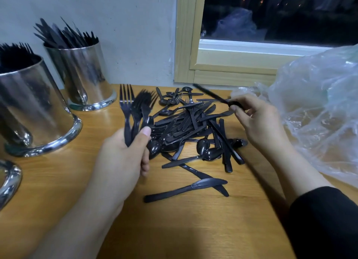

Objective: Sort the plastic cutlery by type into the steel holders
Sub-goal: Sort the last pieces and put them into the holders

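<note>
**Black plastic cutlery, part sorted, on wooden table**

At the far left edge stood the rim of a third steel holder, contents out of view. Next, the near steel holder held forks, tines up. Behind it and to its right, the far steel holder held knives, standing against the wall. The left hand gripped a bunch of forks by the handles, thumb pressed over them, tines fanned upward. Just right of it lay the loose pile of cutlery on the table: mixed spoons, knives and forks, overlapping. A single knife lay apart at the pile's near side. The right hand pinched one black piece above the pile's right edge; blurred, type uncertain. At the far right sat a crumpled clear plastic bag, below the window frame.
</note>
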`<state>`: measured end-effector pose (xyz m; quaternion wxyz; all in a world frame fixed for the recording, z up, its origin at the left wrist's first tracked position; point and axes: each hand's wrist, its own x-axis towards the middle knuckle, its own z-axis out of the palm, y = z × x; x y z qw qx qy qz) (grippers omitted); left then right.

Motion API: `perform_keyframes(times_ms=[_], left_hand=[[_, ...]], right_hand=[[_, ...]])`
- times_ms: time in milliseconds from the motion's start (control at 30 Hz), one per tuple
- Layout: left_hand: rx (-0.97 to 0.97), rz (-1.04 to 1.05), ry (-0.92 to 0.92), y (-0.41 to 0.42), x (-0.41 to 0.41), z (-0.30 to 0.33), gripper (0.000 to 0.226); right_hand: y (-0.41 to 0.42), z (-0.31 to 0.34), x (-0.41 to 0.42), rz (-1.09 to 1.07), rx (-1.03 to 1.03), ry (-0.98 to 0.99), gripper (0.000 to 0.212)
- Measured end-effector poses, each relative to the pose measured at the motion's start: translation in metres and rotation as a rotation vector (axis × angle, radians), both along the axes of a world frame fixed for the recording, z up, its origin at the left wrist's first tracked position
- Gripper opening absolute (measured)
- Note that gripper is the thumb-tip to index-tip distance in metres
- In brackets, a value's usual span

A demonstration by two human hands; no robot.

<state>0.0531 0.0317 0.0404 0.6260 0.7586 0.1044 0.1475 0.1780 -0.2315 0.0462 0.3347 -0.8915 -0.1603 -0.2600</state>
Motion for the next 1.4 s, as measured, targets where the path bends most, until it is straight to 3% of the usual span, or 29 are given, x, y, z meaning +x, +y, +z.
perform_keyframes(times_ms=[133,200,367,533,700,867,967,1067,1400], left_hand=[[0.029,0.119,-0.092,0.013,0.003,0.004,0.027],[0.091,0.123,-0.104,0.016,0.001,0.006,0.025],[0.031,-0.142,0.043,0.011,-0.009,0.016,0.019],[-0.049,-0.34,0.113,0.008,-0.018,0.017,0.032],[-0.313,-0.391,0.161,0.007,-0.018,0.018,0.04],[-0.404,-0.469,0.183,0.006,-0.02,0.018,0.048],[-0.425,-0.521,0.207,0.006,-0.021,0.018,0.049],[-0.426,-0.565,0.231,0.006,-0.023,0.02,0.06],[-0.373,-0.479,0.185,0.004,-0.019,0.016,0.052]], right_hand=[[0.009,0.014,-0.013,0.233,-0.195,0.059,0.036],[0.017,0.021,-0.022,0.282,-0.257,0.095,0.035],[0.051,0.042,-0.055,0.332,-0.183,0.091,0.014],[0.08,0.042,-0.073,0.357,0.08,0.162,0.012],[0.101,0.034,-0.076,0.443,0.579,0.333,0.025],[0.11,0.033,-0.081,0.474,0.77,0.439,0.028],[0.108,0.033,-0.082,0.507,0.65,0.506,0.02],[0.105,0.032,-0.084,0.546,0.528,0.503,0.027],[0.106,0.033,-0.082,0.454,0.471,0.387,0.032]])
